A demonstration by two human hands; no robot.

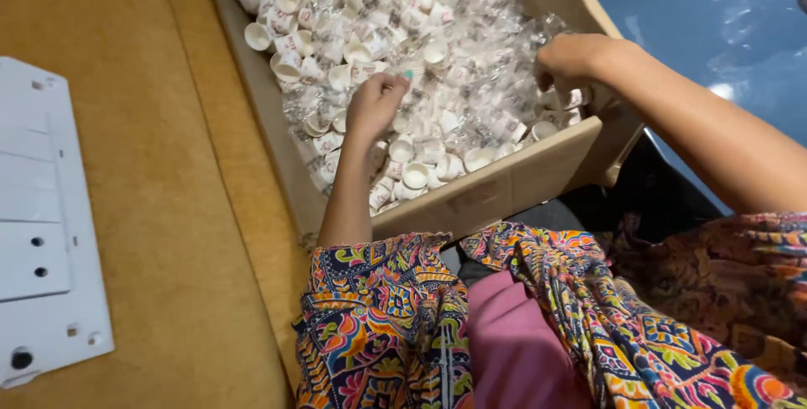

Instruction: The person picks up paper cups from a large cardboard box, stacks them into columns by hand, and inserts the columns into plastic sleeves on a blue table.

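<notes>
both hands are digging in the cardboard box (504, 186): the left hand (376, 105) is curling narrow over the small white cups (414, 175) at its middle, the right hand (570, 60) closing on crinkly wrapped ones by its right wall. the cups are looking light, slippery and crushable; pinching a rim seems safest.

Surface: a tan, mustard-toned table (143, 207), matte and plain. Resting on it were an open cardboard box (496, 195) heaped with small wrapped white cups (370, 47), and, well apart at the left edge, a flat white plastic panel (42, 224).
</notes>
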